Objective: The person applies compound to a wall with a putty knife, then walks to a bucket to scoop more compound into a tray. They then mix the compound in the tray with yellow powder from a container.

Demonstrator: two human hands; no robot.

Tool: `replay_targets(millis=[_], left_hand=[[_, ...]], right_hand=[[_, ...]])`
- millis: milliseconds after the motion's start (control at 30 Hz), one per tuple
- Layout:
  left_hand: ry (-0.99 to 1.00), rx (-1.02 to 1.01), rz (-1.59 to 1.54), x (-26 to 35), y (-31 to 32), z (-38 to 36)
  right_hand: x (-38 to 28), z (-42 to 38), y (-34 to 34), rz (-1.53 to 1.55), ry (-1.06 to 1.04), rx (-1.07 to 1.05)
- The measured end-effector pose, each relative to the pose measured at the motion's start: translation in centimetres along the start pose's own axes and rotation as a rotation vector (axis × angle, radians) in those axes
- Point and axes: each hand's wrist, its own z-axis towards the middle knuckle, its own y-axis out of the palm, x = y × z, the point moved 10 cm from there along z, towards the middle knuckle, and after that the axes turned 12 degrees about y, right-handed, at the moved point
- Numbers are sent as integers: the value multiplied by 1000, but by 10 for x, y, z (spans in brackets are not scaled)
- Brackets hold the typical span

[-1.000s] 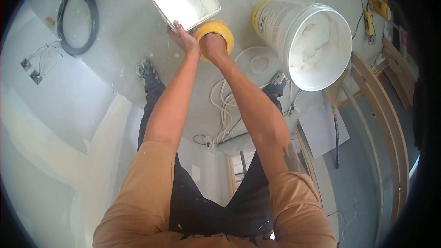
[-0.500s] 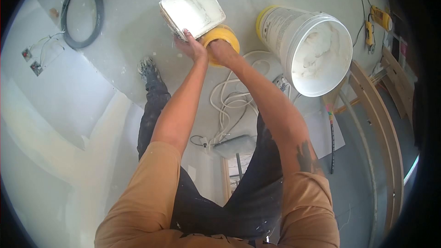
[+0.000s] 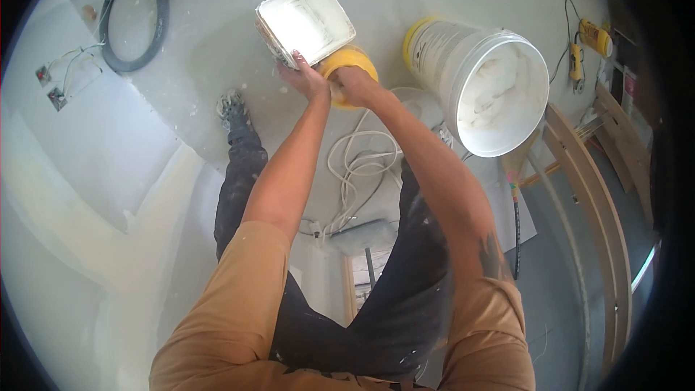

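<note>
My left hand [image 3: 305, 81] grips the lower edge of a square white bucket [image 3: 316, 25], its thumb on the rim. The bucket is tilted, its open mouth facing me, and white residue coats its walls. Right beside it is a round yellow tub [image 3: 352, 56]. At the mouth of that tub, my right hand [image 3: 353, 87] reaches in, and its fingertips are hidden. A large white pail [image 3: 463, 65] with a yellow base stands to the right, holding a white powdery or pasty material [image 3: 499, 83].
White cables [image 3: 355, 163] lie coiled on the floor between my legs. A grey hose [image 3: 156, 43] curves at the upper left, near wires coming out of the wall [image 3: 72, 65]. At right are yellow tools [image 3: 595, 38] and long wooden boards [image 3: 597, 210].
My right hand has drawn back slightly from inside the yellow tub, so more of its back shows. My left hand still holds the square bucket. The view has shifted a little.
</note>
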Motion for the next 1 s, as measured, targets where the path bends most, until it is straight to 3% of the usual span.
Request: replay_targets(millis=[133, 233, 300, 367, 533, 633, 700, 733, 800, 900, 1000], left_hand=[[1, 32, 17, -1, -4, 0], [-82, -2, -57, -16, -1, 4], [-147, -36, -207, -4, -4, 11], [-236, -173, -342, 4, -12, 24], [-163, -306, -355, 51, -64, 58], [-129, -383, -263, 77, -89, 57], [-110, -382, -190, 117, -107, 32], [-91, -374, -122, 136, -118, 20], [-120, -341, -118, 148, -137, -6], [-186, -317, -201, 118, -143, -20], [-233, -293, -310, 95, -113, -10]], right_hand=[[1, -24, -21, 179, 174, -17], [10, -54, -36, 281, 344, 119], [30, -82, -51, 447, 414, 380], [35, -90, -47, 509, 462, 337], [55, -102, -27, 811, 523, 357], [47, -99, -34, 754, 541, 318], [-22, -90, -54, 173, 216, 365], [-30, -82, -49, 179, 204, 368], [-31, -61, -25, -161, 265, 305], [-14, -48, -12, -311, 392, 159], [-22, -54, -24, -467, 359, 98]])
